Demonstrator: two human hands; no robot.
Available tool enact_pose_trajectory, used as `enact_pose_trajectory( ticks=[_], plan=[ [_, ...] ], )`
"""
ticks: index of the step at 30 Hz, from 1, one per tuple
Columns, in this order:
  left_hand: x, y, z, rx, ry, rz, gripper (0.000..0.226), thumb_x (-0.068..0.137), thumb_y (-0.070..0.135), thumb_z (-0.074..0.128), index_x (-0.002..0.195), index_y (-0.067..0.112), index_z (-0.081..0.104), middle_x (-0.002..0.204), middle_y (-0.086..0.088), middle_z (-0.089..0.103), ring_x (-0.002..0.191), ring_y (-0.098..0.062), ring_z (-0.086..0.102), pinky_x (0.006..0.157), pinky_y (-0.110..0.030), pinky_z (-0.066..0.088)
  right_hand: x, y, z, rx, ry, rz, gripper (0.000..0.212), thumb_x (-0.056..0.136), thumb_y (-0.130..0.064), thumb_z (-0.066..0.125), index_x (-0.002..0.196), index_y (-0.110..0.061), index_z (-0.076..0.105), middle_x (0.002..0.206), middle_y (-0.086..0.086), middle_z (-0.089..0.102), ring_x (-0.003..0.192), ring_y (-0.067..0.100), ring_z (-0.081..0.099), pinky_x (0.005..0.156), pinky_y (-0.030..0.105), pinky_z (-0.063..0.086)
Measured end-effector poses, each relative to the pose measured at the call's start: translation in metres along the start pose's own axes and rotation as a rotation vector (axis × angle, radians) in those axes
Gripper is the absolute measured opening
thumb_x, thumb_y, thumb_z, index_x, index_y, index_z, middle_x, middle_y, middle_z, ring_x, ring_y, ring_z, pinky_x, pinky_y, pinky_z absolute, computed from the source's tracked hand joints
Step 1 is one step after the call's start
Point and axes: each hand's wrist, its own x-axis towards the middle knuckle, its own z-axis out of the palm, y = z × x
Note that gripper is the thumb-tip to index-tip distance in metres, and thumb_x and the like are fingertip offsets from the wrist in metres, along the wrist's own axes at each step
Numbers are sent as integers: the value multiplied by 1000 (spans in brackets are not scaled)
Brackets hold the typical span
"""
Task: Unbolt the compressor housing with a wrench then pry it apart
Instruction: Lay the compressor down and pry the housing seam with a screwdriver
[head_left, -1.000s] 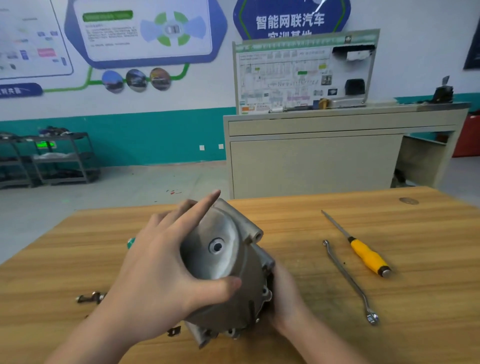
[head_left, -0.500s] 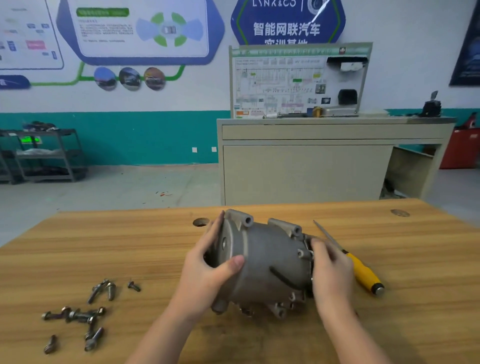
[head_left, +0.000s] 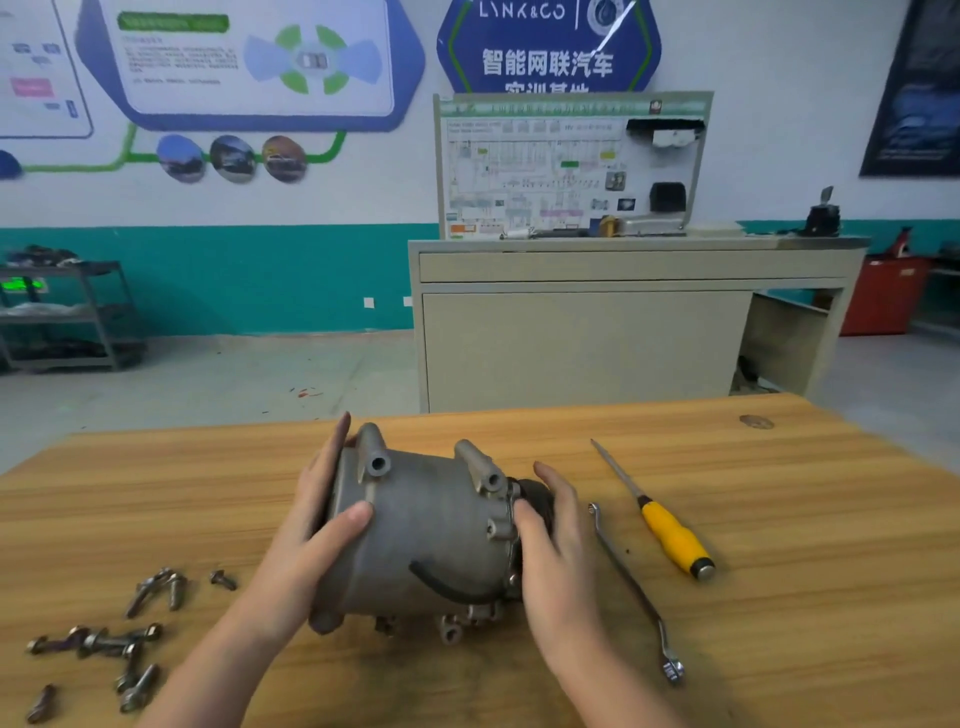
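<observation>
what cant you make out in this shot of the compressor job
Head view only:
- Right end of the compressor housing: covered by the right hand, so the seam there is unseen.
- Left end face: hidden behind the left hand.
- Underside of the housing: turned toward the table.
- Loose bolts: some overlap in a heap, so the count is uncertain.
- Wrench: size marking too small.

Grey compressor housing (head_left: 426, 535) lies sideways, wrench (head_left: 631, 587) apparently flat beside.
</observation>
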Motion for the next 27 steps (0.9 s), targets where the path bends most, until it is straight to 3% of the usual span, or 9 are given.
enact_pose_trajectory(
  ticks=[3,7,10,12,14,17,21,24,27],
  plan=[
    [-6,-9,-11,123,-38,71,89,67,69,57,144,48,17,151,30,22,139,8,22,114,-28,23,2,-4,0,106,-83,-17,34,99,-30,45,131,-38,41,129,-18,43,118,-10,39,100,14,28],
    [-4,-2,-34,290,-163,34,115,49,98,41,145,43,10,147,42,15,135,19,14,107,-7,18,6,-8,3,154,29,-3,31,93,-46,35,119,-35,48,115,-30,46,96,-34,39,74,-9,29],
    [1,20,-38,316,-121,-9,95,65,94,27,144,43,15,149,34,16,134,20,13,105,-1,14,28,-7,-25,-62,203,106,12,96,-33,51,106,-28,56,90,-12,63,78,-8,58,64,10,42],
    [7,36,-20,340,15,-18,82,76,81,28,147,43,15,152,28,14,138,12,14,108,-9,13,50,2,-64,-475,307,267,23,89,-37,58,105,-21,59,99,7,66,94,22,60,79,31,47],
    [18,50,6,582,97,65,76,83,75,30,148,36,24,152,18,26,140,0,19,113,-25,18,64,18,-100,-872,316,552,48,81,-49,65,115,-16,57,124,18,55,118,35,45,96,45,38],
    [35,57,34,1068,100,100,63,90,67,25,139,32,44,148,7,39,141,-14,26,114,-37,23,69,39,-118,-937,195,766,54,76,-47,70,116,-12,59,124,18,55,118,36,48,98,42,41],
    [32,47,37,1316,83,40,55,95,54,26,116,23,66,125,7,63,136,-18,36,102,-33,39,73,46,-111,-826,230,597,36,83,-38,68,84,-3,61,92,17,64,90,36,61,74,37,50],
    [20,46,29,1285,131,120,43,95,46,41,110,19,71,115,7,69,128,-23,48,100,-32,42,73,30,-111,-620,337,426,49,86,-48,62,63,-5,51,65,12,55,64,31,54,52,33,36],
    [12,51,28,1438,161,271,23,83,33,69,82,12,78,82,2,76,87,-23,71,86,-32,53,64,3,-105,-236,406,191,36,80,-46,70,67,-14,60,61,5,62,56,22,57,52,31,43]
  ],
)
